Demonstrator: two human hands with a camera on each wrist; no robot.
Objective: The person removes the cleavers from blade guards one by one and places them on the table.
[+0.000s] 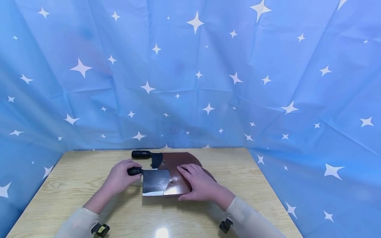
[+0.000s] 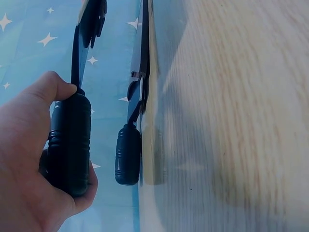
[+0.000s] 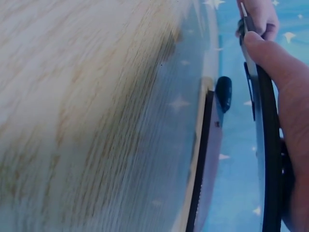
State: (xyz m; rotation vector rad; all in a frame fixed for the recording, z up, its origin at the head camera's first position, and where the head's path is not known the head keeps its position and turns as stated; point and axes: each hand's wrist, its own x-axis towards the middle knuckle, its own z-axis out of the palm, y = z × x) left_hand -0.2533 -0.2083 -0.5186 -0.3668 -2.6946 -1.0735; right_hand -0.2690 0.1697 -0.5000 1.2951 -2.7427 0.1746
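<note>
My left hand (image 1: 120,177) grips the black ribbed handle (image 2: 71,140) of the nearer cleaver (image 1: 155,181). Its dark blade with a bright lower edge shows between the handle and a brown leather sheath (image 1: 177,188), which covers the rest of the blade. My right hand (image 1: 202,185) holds this sheath, fingers over its upper face and thumb along the near edge. Both wrist views show the held cleaver raised above the table. Behind it, a second cleaver in a similar brown sheath (image 1: 178,158) lies on the table, its black handle (image 1: 141,154) pointing left; the held sheath partly hides it.
The light wood-grain table (image 1: 143,218) ends behind the cleavers at a blue curtain (image 1: 178,115) with white stars, which also hangs along both sides. Dark wrist devices sit at both sleeves, the left one (image 1: 101,229) near the front of the table.
</note>
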